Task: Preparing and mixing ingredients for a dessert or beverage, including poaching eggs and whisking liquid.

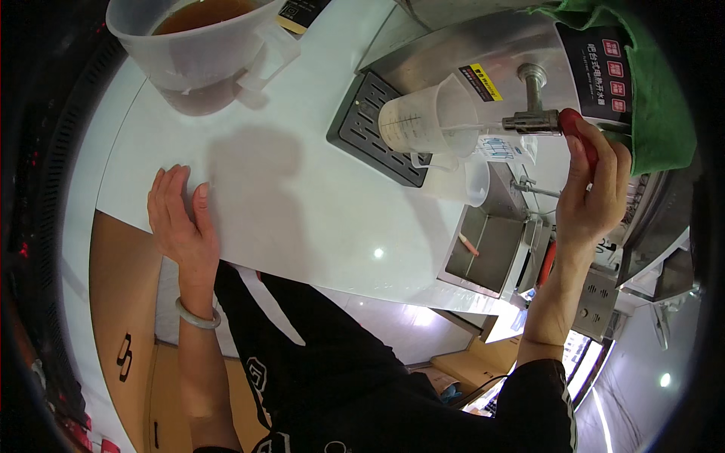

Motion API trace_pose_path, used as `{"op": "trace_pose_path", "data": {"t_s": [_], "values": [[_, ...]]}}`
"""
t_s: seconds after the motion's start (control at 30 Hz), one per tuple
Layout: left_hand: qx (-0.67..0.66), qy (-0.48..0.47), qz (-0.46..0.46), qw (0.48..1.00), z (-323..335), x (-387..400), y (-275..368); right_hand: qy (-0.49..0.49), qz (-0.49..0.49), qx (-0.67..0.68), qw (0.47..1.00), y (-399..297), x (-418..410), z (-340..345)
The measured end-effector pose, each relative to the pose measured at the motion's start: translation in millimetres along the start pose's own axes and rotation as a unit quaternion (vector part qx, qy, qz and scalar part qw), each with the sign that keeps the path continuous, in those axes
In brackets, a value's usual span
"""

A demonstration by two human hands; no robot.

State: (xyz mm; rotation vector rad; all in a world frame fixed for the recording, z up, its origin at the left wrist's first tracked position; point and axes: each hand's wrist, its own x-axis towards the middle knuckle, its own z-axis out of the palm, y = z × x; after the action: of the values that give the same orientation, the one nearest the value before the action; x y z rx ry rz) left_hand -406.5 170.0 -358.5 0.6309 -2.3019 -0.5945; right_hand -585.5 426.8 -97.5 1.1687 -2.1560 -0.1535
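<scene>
My right hand grips the red handle of a metal tap on a stainless-steel water boiler. Under the spout, a clear plastic measuring jug with printed marks stands on the dark slotted drip tray. A thin stream runs from the spout into it. My left hand rests flat on the white countertop near its front edge, fingers slightly apart and holding nothing. Beyond that hand stands a large translucent pitcher with brown liquid inside.
A second translucent plastic container stands beside the drip tray. Farther right, a stainless-steel sink holds an orange-handled item. A green cloth drapes over the boiler. Wooden cabinet doors lie below the counter.
</scene>
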Motion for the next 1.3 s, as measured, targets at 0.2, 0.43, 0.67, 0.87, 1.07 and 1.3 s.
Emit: {"op": "trace_pose_path", "data": {"t_s": [0.2,0.43,0.67,0.87,1.07,1.3], "values": [[-0.006,-0.001,0.005,1.000,5,-2,-2,-0.017,0.012,0.028,0.999,3,4,-1],[-0.019,-0.003,-0.008,1.000,-3,1,-12,-0.037,0.369,0.285,0.884,8,-67,41],[-0.007,-0.044,-0.024,0.999,15,-20,-3,-0.067,0.580,0.550,0.597,-72,-114,106],[-0.120,-0.076,-0.028,0.989,-37,-30,-7,-0.002,0.552,0.610,0.568,-120,-113,91],[-0.185,-0.193,-0.175,0.948,-139,-109,-45,-0.119,0.462,0.694,0.540,-188,-66,14],[-0.123,-0.276,-0.368,0.879,-222,-206,-121,-0.143,0.287,0.759,0.567,-256,96,-11]]}}
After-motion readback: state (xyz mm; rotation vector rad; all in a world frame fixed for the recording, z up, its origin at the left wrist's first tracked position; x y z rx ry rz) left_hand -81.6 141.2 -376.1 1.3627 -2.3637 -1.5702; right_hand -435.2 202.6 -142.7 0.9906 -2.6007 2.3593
